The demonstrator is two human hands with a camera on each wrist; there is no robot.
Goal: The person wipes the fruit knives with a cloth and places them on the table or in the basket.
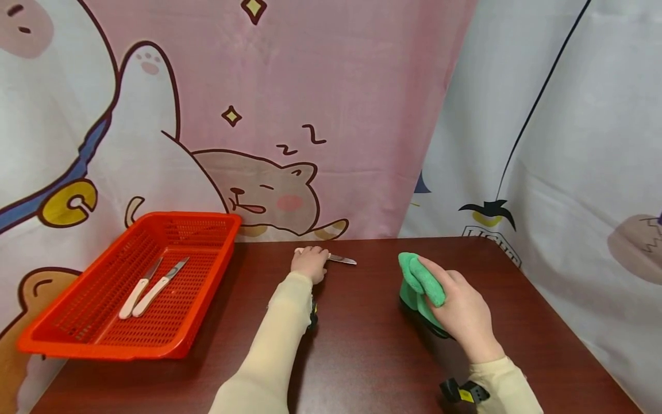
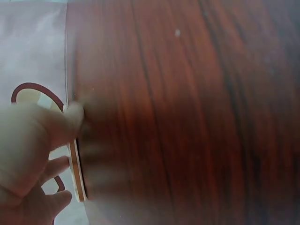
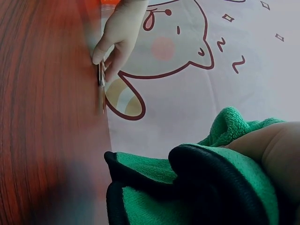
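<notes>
While the red basket (image 1: 103, 349) sits at the left of the desk (image 1: 362, 345) with two white-handled knives (image 1: 151, 296) lying side by side inside, your left hand (image 1: 309, 264) is right of it, near the desk's far edge. Its curled fingers pinch the light handle of a third knife (image 1: 343, 260), blade pointing right; can't tell if it's touching the desk. Farther right, your right hand (image 1: 466, 310) has its fingers closed on a bunched green cloth (image 1: 423, 280) with black edging.
</notes>
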